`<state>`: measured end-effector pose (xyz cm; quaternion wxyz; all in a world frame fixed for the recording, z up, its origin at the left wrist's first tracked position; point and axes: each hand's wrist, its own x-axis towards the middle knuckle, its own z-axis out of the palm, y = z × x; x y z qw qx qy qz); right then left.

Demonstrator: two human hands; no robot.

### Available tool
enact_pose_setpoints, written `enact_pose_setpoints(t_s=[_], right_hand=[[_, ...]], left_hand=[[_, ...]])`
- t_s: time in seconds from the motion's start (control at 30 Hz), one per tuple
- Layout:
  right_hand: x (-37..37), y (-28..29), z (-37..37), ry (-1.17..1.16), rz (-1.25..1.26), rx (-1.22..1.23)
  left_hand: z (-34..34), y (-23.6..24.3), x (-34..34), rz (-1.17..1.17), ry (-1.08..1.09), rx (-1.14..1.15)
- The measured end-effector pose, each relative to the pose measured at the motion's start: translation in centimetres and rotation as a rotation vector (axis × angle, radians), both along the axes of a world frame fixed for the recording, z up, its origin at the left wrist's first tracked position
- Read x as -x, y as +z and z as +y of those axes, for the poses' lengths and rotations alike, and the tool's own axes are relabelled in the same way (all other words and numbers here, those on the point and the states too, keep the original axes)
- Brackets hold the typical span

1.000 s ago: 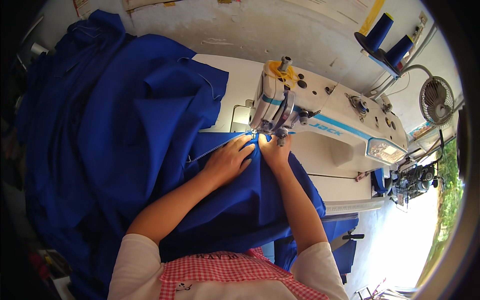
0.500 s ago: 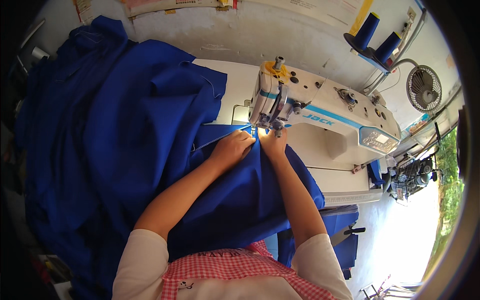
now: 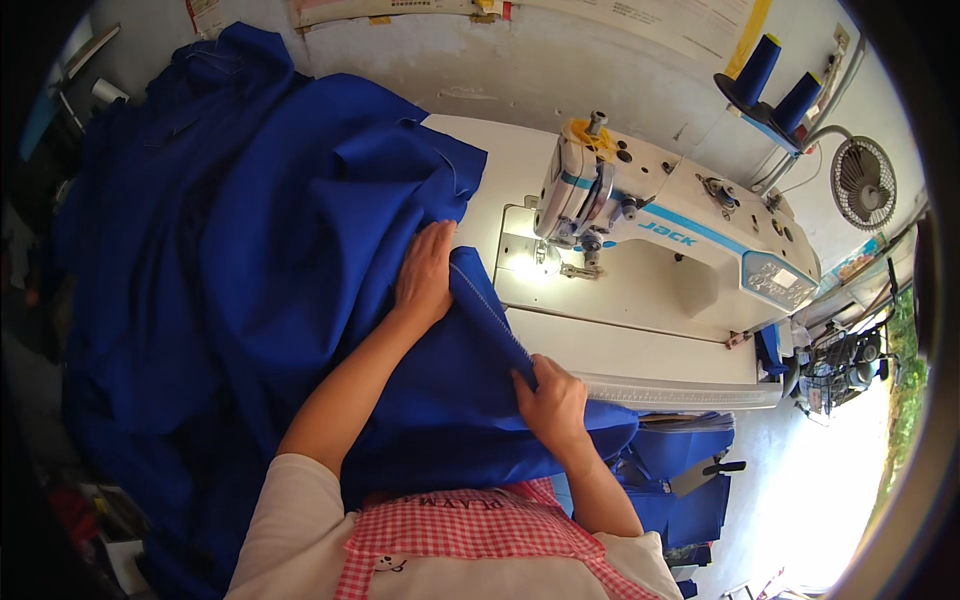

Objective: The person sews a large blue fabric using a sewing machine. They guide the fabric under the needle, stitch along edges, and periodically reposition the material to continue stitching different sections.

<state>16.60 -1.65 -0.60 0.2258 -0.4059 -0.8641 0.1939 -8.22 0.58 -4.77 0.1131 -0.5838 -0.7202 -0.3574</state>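
Note:
My left hand point(image 3: 423, 275) grips the upper part of a large heap of blue fabric point(image 3: 260, 260), fingers together and thumb out of sight. To its lower right, my right hand point(image 3: 552, 405) is closed on a folded fabric edge point(image 3: 495, 322) that carries a line of pale stitching. This edge lies left of and below the lit needle area point(image 3: 548, 258) of a white sewing machine point(image 3: 690, 215), apart from the presser foot. The machine stands on a white table point(image 3: 630, 340) with a ruler strip along its front edge.
Two blue thread cones point(image 3: 775, 90) and a small fan point(image 3: 862, 182) stand behind the machine. Folded blue pieces point(image 3: 695, 500) sit below the table's right side. A two-wheeler with a basket point(image 3: 840, 370) is by the bright doorway. A paper-covered wall point(image 3: 470, 50) rises behind.
Both hands and the stitched fabric have left the needle: my left hand moved up and left, my right hand down toward the table's front edge. The needle area is now uncovered.

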Motion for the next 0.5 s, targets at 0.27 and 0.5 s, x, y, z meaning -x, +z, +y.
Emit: enact_pose_setpoints(t_s=[0.27, 0.5], right_hand=[[0.0, -2.2, -2.6, 0.095, 0.200, 0.054], [0.4, -2.2, 4.2, -0.079, 0.075, -0.084]], left_hand=[[-0.4, 1.0, -0.7, -0.103, -0.100, -0.219], [-1.8, 3.5, 0.6, -0.044, -0.264, -0.005]])
